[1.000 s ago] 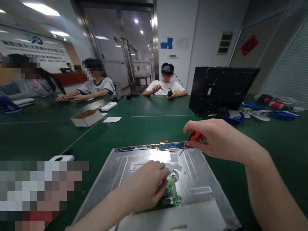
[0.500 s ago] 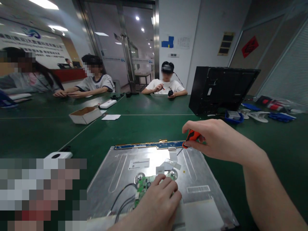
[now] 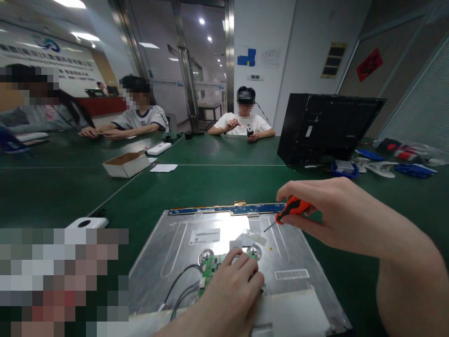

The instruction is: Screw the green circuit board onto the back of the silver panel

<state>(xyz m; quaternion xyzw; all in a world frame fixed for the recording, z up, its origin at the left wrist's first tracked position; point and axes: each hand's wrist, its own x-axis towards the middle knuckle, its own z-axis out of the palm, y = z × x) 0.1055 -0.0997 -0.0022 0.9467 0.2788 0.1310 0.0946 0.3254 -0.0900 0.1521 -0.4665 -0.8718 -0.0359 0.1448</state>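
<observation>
A flat metal display panel (image 3: 228,281) lies back side up in front of me. My left hand (image 3: 236,281) is over its green circuit board (image 3: 209,269), fingers curled around the board's upper right part; the fingertips are partly hidden. My right hand (image 3: 322,210) grips an orange-and-black screwdriver (image 3: 293,207) between thumb and fingers. Its thin shaft slants down left, the tip above the panel near some loose clear tape (image 3: 256,238). A narrow blue circuit strip (image 3: 224,209) runs along the far edge. Dark cables (image 3: 180,281) lead from the green board's left side.
A black monitor casing (image 3: 329,128) stands at the back right, beside a small blue tray (image 3: 345,168) and gloves (image 3: 382,168). An open cardboard box (image 3: 126,165) and white paper (image 3: 163,168) lie left. Several people sit around the green table (image 3: 210,182).
My right hand has drawn back to the right with the screwdriver, whose shaft now lies flatter. My left hand stays on the green board. The view has shifted slightly.
</observation>
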